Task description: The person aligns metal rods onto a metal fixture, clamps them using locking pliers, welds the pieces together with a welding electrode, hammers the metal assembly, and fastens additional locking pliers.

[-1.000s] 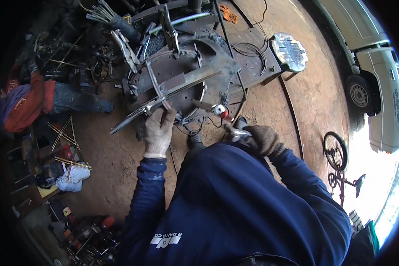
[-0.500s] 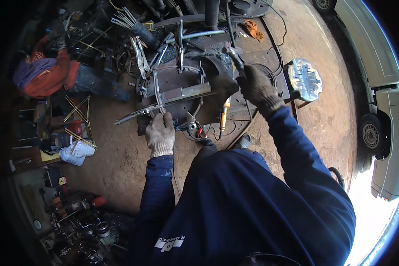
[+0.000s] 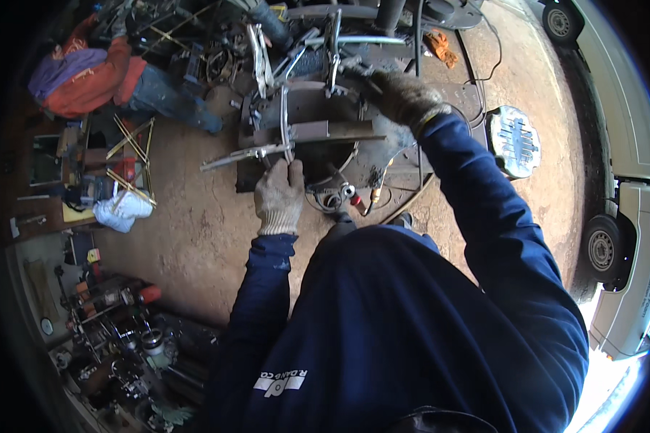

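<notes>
My left hand [image 3: 279,196], in a pale knitted work glove, is closed at the near end of a metal locking clamp [image 3: 287,126], whose handles point left. The clamp sits against a flat steel bar [image 3: 347,138] lying across a round metal frame. In my right hand [image 3: 409,99], also gloved, is a hammer [image 3: 355,66]; its head is over the frame's far side, and the glove hides part of the handle. Close to the hammer head stands a second locking clamp [image 3: 332,54]. Another pair of clamps [image 3: 261,61] rests farther left.
A stool with a slotted top [image 3: 514,141] stands at right, beyond cables. An orange glove [image 3: 440,47] lies on the far bench. At left another person [image 3: 94,79] bends over work near brass-coloured rods [image 3: 131,137]. A white vehicle [image 3: 621,94] is parked at far right.
My right hand has swung the hammer left and away from me, over the frame. My left hand keeps its hold on the clamp. The whole view has shifted slightly.
</notes>
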`<state>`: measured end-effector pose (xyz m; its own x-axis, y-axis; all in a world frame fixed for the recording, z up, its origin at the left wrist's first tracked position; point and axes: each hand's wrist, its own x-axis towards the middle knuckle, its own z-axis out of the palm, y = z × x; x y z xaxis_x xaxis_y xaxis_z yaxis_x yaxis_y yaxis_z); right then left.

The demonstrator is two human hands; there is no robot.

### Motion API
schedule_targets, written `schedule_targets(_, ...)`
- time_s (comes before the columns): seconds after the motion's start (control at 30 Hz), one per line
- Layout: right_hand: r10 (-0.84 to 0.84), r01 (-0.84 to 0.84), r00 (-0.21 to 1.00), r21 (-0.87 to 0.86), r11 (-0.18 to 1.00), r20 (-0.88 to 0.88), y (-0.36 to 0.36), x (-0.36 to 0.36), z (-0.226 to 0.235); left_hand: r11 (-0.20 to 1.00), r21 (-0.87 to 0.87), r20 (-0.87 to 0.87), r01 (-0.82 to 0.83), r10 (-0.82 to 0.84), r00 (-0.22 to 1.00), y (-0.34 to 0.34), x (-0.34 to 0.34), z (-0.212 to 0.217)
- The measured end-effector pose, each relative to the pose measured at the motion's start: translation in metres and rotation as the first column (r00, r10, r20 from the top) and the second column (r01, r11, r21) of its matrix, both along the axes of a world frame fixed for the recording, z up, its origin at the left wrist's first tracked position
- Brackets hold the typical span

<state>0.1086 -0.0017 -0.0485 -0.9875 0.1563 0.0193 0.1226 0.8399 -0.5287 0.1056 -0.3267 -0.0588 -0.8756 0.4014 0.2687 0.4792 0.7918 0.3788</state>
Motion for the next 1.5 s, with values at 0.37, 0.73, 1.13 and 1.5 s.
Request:
schedule_targets(0.37, -0.08, 0.094, 0.984, -0.09, 0.991, 0.156, -0.001, 0.032, 0.016, 0.998, 0.058, 0.194, 0.012, -0.023, 0.981, -0.003, 0.004, 0.012)
schedule_targets(0.73, 0.071, -0.147, 0.989, -0.804, 0.577, -0.13, -0.082, 0.156, 0.051, 0.929, 0.253, -0.047, 0.271, -0.268, 0.962, -0.002, 0.03, 0.057)
schedule_targets(1.13, 0.247, 0.328, 0.922, -0.94, -0.093, 0.297, -0.115, 0.146, 0.06, 0.61, 0.481, -0.012, 0.63, -0.714, 0.7, 0.044, 0.039, 0.065)
schedule_targets(1.5, 0.327, 0.18, 0.914, -0.963, 0.201, 0.239, -0.111, 0.157, 0.045, 0.596, 0.596, 0.032, 0.539, -0.688, 0.725, 0.047, 0.034, 0.056)
